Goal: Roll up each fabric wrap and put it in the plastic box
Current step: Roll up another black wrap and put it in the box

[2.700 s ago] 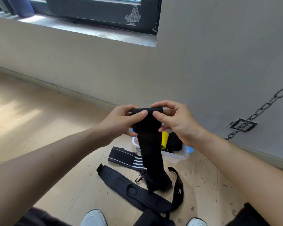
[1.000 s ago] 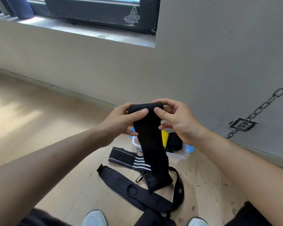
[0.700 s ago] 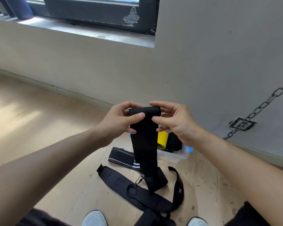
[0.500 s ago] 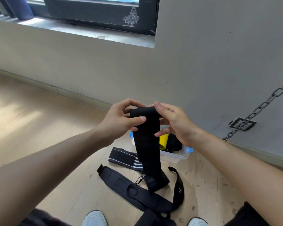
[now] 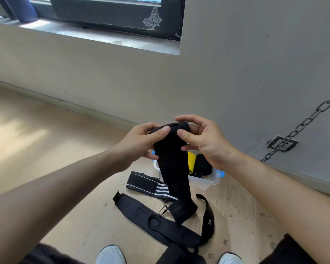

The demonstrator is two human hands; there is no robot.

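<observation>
Head view: left hand [image 5: 139, 143] and right hand [image 5: 204, 141] both pinch the rolled top of the black fabric wrap [image 5: 171, 164], thumbs on its near face, its tail hanging toward six o'clock, with the plastic box [image 5: 204, 181] behind it at five o'clock.

The black wrap [image 5: 171, 159] is matt woven cloth; the box [image 5: 203, 182] is clear plastic with a glossy rim. The floor [image 5: 46, 149] is pale wood, scuffed and speckled. A dull grey metal chain [image 5: 303, 124] hangs against the matt painted wall [image 5: 236, 73].
</observation>
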